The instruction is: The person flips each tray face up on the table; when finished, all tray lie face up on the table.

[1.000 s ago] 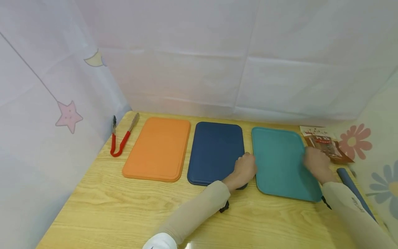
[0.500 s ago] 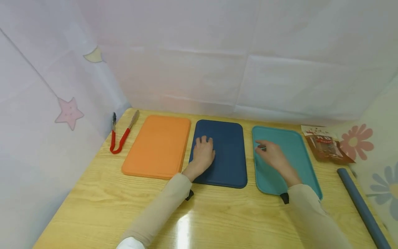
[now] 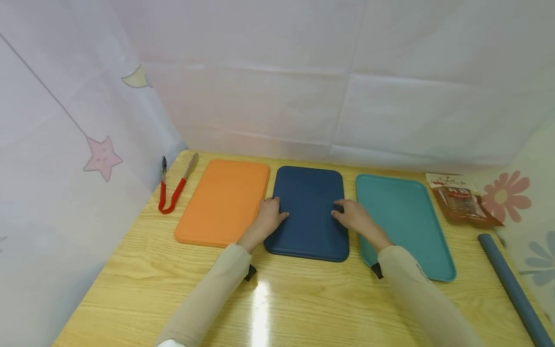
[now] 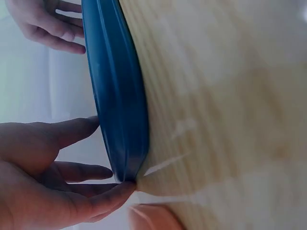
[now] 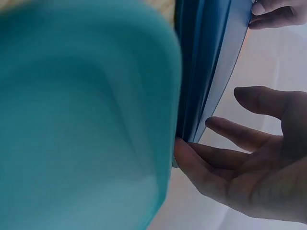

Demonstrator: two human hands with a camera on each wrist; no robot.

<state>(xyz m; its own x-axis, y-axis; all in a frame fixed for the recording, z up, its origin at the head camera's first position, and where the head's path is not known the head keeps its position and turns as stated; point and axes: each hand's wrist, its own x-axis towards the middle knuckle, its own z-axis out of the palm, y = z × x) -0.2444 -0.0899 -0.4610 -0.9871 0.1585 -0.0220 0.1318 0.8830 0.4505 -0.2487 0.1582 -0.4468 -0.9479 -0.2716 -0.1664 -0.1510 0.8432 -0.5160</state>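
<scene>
A dark blue rectangular tray lies between an orange tray and a teal tray on the wooden table. At its left edge is my left hand; the left wrist view shows the thumb touching its top and fairly straight fingers against its side. My right hand is at the opposite edge. There, in the right wrist view, the fingers reach the blue tray's side, while the thumb stands apart from it.
Red-handled tongs lie at the far left. A brown food packet lies at the back right, with a grey-blue roll along the right table edge. White cloth hangs behind the table.
Both hands were at the teal tray's sides a second ago. They have since moved left to the blue tray's two sides. The trays look little changed in position.
</scene>
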